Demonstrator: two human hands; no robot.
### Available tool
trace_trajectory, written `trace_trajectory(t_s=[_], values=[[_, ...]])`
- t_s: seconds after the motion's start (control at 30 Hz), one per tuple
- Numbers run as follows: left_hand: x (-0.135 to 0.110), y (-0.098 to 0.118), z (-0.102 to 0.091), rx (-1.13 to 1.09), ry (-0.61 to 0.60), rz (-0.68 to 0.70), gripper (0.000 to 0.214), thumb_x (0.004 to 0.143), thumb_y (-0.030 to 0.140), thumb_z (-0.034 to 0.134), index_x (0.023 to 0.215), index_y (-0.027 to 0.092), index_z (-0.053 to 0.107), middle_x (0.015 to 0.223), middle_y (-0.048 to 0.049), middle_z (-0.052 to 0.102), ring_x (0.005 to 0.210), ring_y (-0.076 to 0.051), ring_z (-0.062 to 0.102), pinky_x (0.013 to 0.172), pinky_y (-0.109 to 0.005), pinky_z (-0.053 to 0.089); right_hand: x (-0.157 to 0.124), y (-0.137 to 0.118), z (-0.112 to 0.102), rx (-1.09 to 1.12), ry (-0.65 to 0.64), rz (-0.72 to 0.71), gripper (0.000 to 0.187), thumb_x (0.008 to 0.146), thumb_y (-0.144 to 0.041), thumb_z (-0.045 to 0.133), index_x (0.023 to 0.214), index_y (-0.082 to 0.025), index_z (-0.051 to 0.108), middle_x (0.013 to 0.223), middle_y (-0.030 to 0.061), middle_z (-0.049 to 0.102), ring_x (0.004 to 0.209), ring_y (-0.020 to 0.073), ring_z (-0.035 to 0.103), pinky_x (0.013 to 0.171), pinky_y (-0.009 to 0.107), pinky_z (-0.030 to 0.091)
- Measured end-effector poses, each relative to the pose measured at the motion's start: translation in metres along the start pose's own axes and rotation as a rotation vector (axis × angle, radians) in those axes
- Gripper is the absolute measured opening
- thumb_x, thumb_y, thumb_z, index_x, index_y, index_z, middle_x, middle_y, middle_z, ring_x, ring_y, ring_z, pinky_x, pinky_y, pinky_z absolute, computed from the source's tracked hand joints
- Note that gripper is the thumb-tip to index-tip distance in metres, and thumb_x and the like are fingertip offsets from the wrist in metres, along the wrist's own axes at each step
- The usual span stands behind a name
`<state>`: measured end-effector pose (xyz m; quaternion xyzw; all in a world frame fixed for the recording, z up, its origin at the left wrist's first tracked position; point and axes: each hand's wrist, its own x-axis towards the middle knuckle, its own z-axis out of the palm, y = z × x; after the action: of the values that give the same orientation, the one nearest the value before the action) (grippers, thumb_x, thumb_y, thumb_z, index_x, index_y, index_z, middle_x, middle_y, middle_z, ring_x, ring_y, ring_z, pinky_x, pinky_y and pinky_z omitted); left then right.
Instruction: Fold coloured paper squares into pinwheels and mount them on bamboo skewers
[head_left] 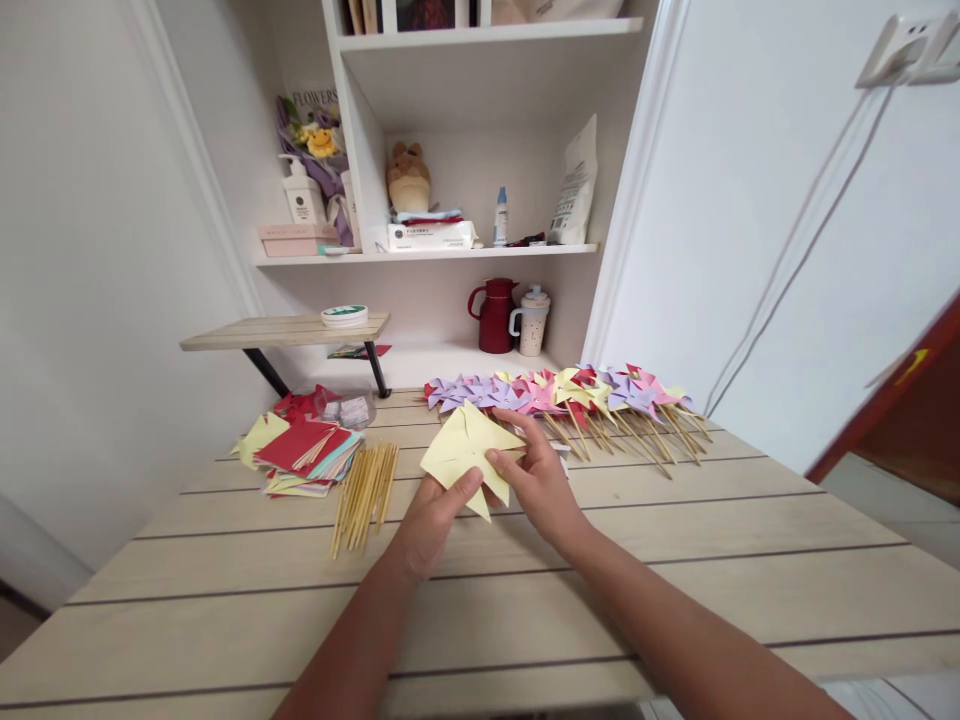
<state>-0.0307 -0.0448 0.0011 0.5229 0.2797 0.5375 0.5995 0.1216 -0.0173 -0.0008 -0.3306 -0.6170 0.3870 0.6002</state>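
Note:
Between both hands, above the table, is a pale yellow paper square (456, 446) with slits cut in from its corners. My left hand (433, 522) grips its lower edge, thumb on top and fingers hidden underneath. From the right side, my right hand (541, 480) pinches the same sheet, its thumb near the middle and the index finger along the upper right edge. Thin wooden sticks (366, 495) lie in a bundle left of my hands. Beyond the hands, finished paper pinwheels (555, 392) in purple, pink, red and yellow lie on sticks.
Coloured paper sheets (300, 447) are stacked at the left beside a clear plastic box (349, 411). A small raised shelf (281, 331) with black legs carries a round white container (344, 316). Behind the table stand a red jug (496, 318) and a tumbler (533, 325).

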Motion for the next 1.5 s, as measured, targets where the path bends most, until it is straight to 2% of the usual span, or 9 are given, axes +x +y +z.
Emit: trace_trajectory(t_s=[0.37, 0.7, 0.8, 0.9, 1.03, 1.13, 1.23, 1.37, 1.5], values=[[-0.001, 0.002, 0.003, -0.052, 0.077, -0.019, 0.05, 0.083, 0.039, 0.073, 0.127, 0.018, 0.063, 0.101, -0.0104, 0.075, 0.086, -0.024, 0.07, 0.074, -0.032, 0.052, -0.001, -0.004, 0.0, 0.003, -0.046, -0.021, 0.041, 0.088, -0.036, 0.064, 0.127, -0.029, 0.056, 0.115, 0.0067, 0.064, 0.087, 0.0217, 0.063, 0.071, 0.035, 0.054], [0.002, 0.008, 0.002, -0.293, 0.215, -0.005, 0.056, 0.081, 0.034, 0.075, 0.134, 0.02, 0.059, 0.124, -0.0127, 0.07, 0.111, -0.029, 0.067, 0.098, -0.041, 0.05, -0.007, -0.008, 0.0, 0.015, -0.155, -0.074, 0.048, 0.087, -0.042, 0.066, 0.133, -0.034, 0.053, 0.13, 0.0069, 0.058, 0.115, 0.0281, 0.056, 0.087, 0.041, 0.052], [0.005, 0.009, -0.002, -0.364, 0.348, 0.0, 0.048, 0.08, 0.029, 0.075, 0.125, 0.017, 0.065, 0.115, -0.012, 0.074, 0.105, -0.028, 0.069, 0.091, -0.038, 0.054, -0.008, -0.005, 0.0, 0.065, -0.225, -0.081, 0.051, 0.089, -0.042, 0.064, 0.137, -0.036, 0.048, 0.131, 0.0068, 0.055, 0.102, 0.0236, 0.062, 0.087, 0.041, 0.053], [0.009, 0.009, -0.009, -0.43, 0.526, -0.041, 0.032, 0.079, 0.02, 0.074, 0.11, 0.017, 0.07, 0.101, -0.0078, 0.077, 0.082, -0.019, 0.072, 0.071, -0.028, 0.057, -0.009, -0.003, 0.001, 0.083, -0.302, -0.074, 0.058, 0.091, -0.04, 0.062, 0.143, -0.036, 0.038, 0.119, 0.0063, 0.057, 0.084, 0.0183, 0.064, 0.084, 0.04, 0.054], [0.012, 0.009, -0.017, -0.502, 0.675, -0.096, 0.019, 0.08, 0.014, 0.071, 0.099, 0.018, 0.07, 0.084, -0.0034, 0.075, 0.059, -0.01, 0.063, 0.058, -0.023, 0.053, -0.009, -0.002, 0.002, -0.014, -0.303, -0.115, 0.071, 0.09, -0.034, 0.065, 0.15, -0.037, 0.025, 0.107, 0.0045, 0.06, 0.077, 0.0166, 0.063, 0.076, 0.037, 0.054], [0.011, 0.01, -0.015, -0.494, 0.664, -0.081, 0.019, 0.081, 0.017, 0.071, 0.1, 0.019, 0.071, 0.089, -0.004, 0.076, 0.065, -0.012, 0.067, 0.057, -0.023, 0.053, -0.009, -0.003, 0.003, -0.125, -0.284, -0.191, 0.069, 0.091, -0.03, 0.063, 0.151, -0.035, 0.028, 0.096, 0.0026, 0.062, 0.073, 0.0167, 0.061, 0.073, 0.036, 0.054], [0.01, 0.011, -0.01, -0.451, 0.59, -0.037, 0.027, 0.08, 0.022, 0.073, 0.108, 0.019, 0.071, 0.101, -0.0064, 0.077, 0.085, -0.018, 0.072, 0.067, -0.025, 0.056, -0.009, -0.002, 0.005, -0.213, -0.28, -0.262, 0.055, 0.091, -0.027, 0.061, 0.143, -0.032, 0.045, 0.09, 0.0022, 0.064, 0.07, 0.0164, 0.061, 0.071, 0.036, 0.054], [0.009, 0.007, -0.006, -0.406, 0.449, 0.026, 0.043, 0.08, 0.029, 0.075, 0.121, 0.018, 0.067, 0.117, -0.01, 0.073, 0.109, -0.024, 0.068, 0.091, -0.033, 0.055, -0.009, -0.001, 0.008, -0.219, -0.271, -0.258, 0.028, 0.089, -0.029, 0.064, 0.117, -0.028, 0.066, 0.083, 0.002, 0.067, 0.068, 0.0167, 0.063, 0.066, 0.032, 0.053], [0.008, 0.002, -0.006, -0.357, 0.382, 0.03, 0.046, 0.081, 0.032, 0.075, 0.123, 0.016, 0.066, 0.121, -0.0124, 0.072, 0.112, -0.027, 0.066, 0.097, -0.038, 0.052, -0.008, -0.002, 0.01, -0.15, -0.221, -0.173, 0.008, 0.087, -0.03, 0.066, 0.091, -0.023, 0.069, 0.072, -0.0005, 0.065, 0.057, 0.014, 0.06, 0.055, 0.028, 0.05]])
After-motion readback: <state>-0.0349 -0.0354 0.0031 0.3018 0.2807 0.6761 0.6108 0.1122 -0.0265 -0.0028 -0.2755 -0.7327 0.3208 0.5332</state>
